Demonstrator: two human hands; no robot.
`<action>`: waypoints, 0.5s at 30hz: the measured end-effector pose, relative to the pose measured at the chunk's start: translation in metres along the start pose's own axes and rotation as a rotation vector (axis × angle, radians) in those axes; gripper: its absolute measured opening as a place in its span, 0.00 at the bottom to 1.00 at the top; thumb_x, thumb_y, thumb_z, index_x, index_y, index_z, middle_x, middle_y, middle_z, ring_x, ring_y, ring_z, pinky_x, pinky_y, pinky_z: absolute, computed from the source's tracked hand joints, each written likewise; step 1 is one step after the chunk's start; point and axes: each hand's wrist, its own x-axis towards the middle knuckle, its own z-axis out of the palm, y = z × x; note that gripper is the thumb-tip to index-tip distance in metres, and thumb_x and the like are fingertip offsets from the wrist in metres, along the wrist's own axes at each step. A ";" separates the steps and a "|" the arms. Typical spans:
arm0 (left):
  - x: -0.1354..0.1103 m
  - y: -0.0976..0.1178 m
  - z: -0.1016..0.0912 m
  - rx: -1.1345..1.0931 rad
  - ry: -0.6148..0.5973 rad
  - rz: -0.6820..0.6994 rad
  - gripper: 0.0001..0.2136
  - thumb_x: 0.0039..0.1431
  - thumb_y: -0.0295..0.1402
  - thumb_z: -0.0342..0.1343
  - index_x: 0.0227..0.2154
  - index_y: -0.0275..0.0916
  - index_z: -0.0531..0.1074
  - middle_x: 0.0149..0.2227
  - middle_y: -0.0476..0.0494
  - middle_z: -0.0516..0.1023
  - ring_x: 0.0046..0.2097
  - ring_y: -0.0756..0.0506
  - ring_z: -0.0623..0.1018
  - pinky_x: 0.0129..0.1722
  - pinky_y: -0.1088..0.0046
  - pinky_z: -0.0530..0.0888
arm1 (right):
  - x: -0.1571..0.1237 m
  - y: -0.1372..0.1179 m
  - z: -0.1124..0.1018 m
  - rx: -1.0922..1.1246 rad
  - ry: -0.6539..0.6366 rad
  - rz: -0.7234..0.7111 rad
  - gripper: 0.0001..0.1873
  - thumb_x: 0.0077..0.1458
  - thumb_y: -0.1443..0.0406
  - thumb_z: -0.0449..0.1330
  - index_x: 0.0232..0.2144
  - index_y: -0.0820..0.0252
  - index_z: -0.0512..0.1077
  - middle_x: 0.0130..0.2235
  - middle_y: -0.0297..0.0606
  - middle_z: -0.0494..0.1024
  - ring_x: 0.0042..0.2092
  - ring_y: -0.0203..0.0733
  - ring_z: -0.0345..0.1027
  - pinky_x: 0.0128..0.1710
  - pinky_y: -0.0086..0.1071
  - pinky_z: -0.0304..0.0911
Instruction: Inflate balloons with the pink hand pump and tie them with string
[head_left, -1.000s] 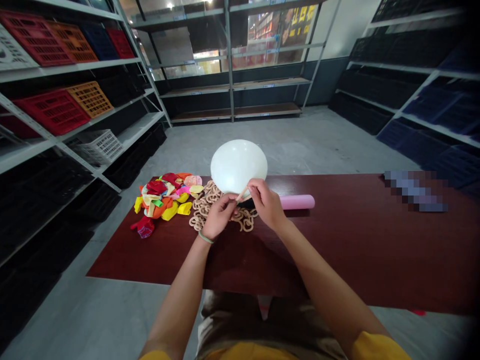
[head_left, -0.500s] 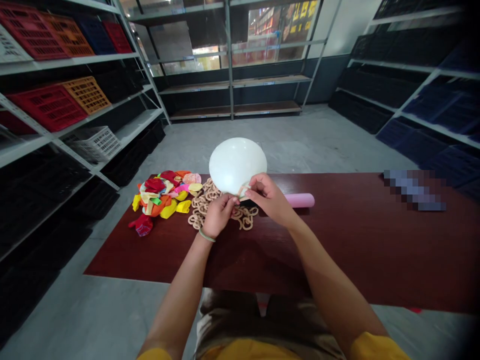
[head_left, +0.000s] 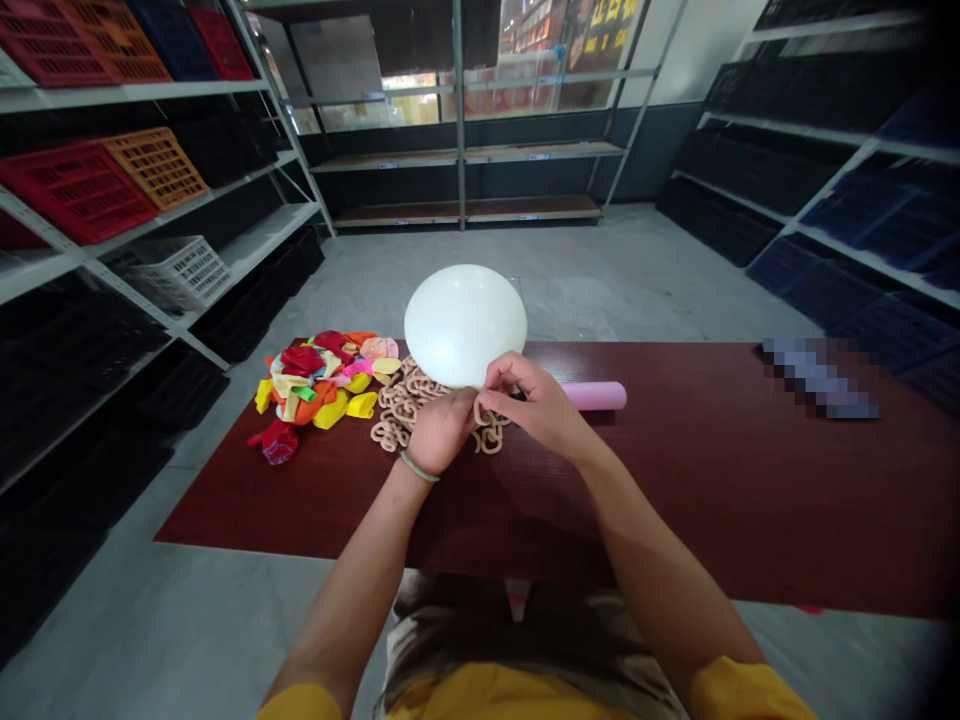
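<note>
A large, inflated white balloon (head_left: pixel 465 325) stands above the far edge of the table, its neck end down at my hands. My left hand (head_left: pixel 444 432) is closed at that end, its fingers curled and partly hidden. Close beside it, my right hand (head_left: pixel 538 408) pinches with thumb and forefinger; what lies between these fingertips is hidden. Under and behind the hands is a heap of tan looped strands (head_left: pixel 405 405). A pink cylinder (head_left: pixel 596 396), probably a pump, lies just beyond my right hand, one end covered by it.
Loose uninflated balloons (head_left: pixel 326 385) in several colours are piled on the dark red table (head_left: pixel 675 500) at left. A blurred-out object (head_left: pixel 817 375) lies at the far right. Shelves with crates (head_left: pixel 154 165) stand left and right, and a rack (head_left: pixel 461 180) at the back.
My left hand has turned so that its back shows more, and its fingertips are now hidden. The pale neck seen between my hands is no longer visible. The balloon has shifted slightly left.
</note>
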 end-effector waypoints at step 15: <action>0.002 -0.001 -0.015 -0.490 0.118 -0.147 0.20 0.69 0.42 0.41 0.25 0.39 0.67 0.21 0.49 0.68 0.26 0.49 0.69 0.30 0.73 0.64 | -0.005 0.005 -0.013 -0.285 0.102 -0.315 0.09 0.60 0.71 0.52 0.33 0.53 0.68 0.33 0.33 0.70 0.38 0.39 0.62 0.40 0.36 0.59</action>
